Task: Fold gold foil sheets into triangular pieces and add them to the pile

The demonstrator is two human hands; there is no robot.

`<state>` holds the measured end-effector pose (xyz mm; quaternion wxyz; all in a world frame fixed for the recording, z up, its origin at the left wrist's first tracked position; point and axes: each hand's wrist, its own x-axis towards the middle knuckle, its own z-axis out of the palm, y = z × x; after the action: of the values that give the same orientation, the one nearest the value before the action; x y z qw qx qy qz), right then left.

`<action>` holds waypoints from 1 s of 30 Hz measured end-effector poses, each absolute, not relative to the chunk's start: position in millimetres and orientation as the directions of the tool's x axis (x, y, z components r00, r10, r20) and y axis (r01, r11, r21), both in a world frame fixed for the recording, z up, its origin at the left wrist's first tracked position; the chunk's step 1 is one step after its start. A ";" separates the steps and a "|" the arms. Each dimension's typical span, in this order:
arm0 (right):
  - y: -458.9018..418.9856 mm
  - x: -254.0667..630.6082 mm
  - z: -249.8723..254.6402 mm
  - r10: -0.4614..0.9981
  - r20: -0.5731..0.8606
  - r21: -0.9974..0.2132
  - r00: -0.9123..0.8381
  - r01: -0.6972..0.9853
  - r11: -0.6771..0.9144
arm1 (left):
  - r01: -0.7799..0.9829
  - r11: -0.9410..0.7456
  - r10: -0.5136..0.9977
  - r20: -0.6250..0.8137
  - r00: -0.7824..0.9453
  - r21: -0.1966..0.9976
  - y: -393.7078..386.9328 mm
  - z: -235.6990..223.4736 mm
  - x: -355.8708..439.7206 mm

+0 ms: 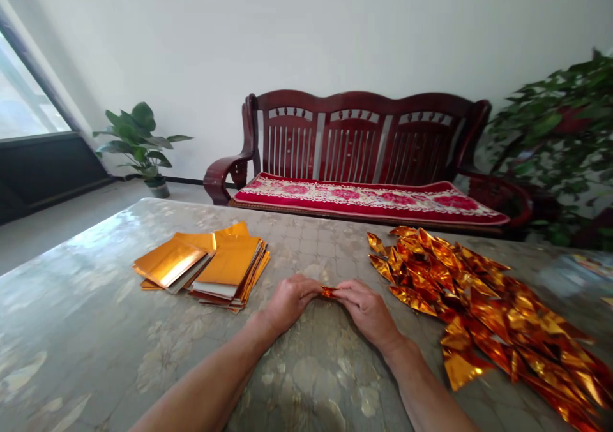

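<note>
Between my two hands is a small folded piece of gold foil paper (328, 292), just above the table. My left hand (293, 299) pinches its left end and my right hand (364, 305) pinches its right end; most of the piece is hidden by the fingers. To the left lie stacks of flat gold foil paper sheets (228, 261), with pale undersides showing at some edges. At the right spreads a large heap of folded gold foil paper pieces (483, 304), shiny and pointed at the ends.
The table (158, 349) has a patterned grey cover. Beyond its far edge stands a dark red wooden bench (354, 145) with a floral red cushion (368, 197). Potted plants (143, 138) stand at both sides. A clear plastic bag (577, 274) lies at the right.
</note>
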<state>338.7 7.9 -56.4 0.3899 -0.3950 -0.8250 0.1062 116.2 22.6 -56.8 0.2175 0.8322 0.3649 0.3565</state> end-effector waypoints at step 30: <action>4.4 335.6 -52.7 0.752 0.553 -0.561 -0.358 0.508 0.654 | 0.491 -0.650 0.753 0.402 0.521 0.580 19.6 -52.3 122.1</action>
<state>335.6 4.4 -52.7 0.4122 -0.3887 -0.8106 0.1481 122.1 19.6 -52.3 0.2018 0.8484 0.3666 0.3243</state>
